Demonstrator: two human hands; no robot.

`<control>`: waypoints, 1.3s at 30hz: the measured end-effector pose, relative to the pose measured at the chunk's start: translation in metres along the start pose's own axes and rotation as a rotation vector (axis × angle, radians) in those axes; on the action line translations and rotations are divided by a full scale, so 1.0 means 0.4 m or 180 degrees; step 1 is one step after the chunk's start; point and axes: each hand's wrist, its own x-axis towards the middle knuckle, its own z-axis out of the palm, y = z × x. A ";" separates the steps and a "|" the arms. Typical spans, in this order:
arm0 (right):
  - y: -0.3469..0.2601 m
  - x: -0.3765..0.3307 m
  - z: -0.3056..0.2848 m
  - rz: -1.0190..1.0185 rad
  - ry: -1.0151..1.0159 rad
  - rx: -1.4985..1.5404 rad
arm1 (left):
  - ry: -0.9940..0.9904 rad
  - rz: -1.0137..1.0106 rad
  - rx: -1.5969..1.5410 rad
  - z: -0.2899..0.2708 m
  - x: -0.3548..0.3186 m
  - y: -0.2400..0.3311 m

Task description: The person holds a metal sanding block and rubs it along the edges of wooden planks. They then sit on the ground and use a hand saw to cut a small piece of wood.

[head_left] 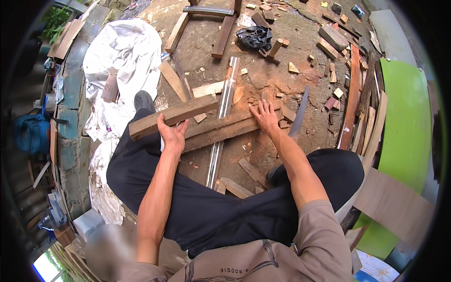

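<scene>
wooden plank [155,121] gripped in left hand [172,135] fingers [162,123], right hand [266,117] flat on beam [221,129].

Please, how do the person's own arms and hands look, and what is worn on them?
Both forearms are bare. The left hand and right hand have no gloves, rings or watch visible. Short grey-brown T-shirt sleeves end above the elbows.
</scene>
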 end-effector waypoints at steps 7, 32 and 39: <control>-0.022 -0.006 0.106 0.0130 0.0890 -0.0459 | 0.0047 -0.0032 -0.0070 0.023 -0.012 0.005; -0.039 -0.096 0.083 0.0249 0.1039 0.0247 | -0.0282 -0.0102 0.0097 0.080 -0.004 -0.050; 0.010 -0.082 0.026 -0.0199 0.0260 0.0644 | -0.0195 -0.0089 0.0166 0.057 -0.002 -0.050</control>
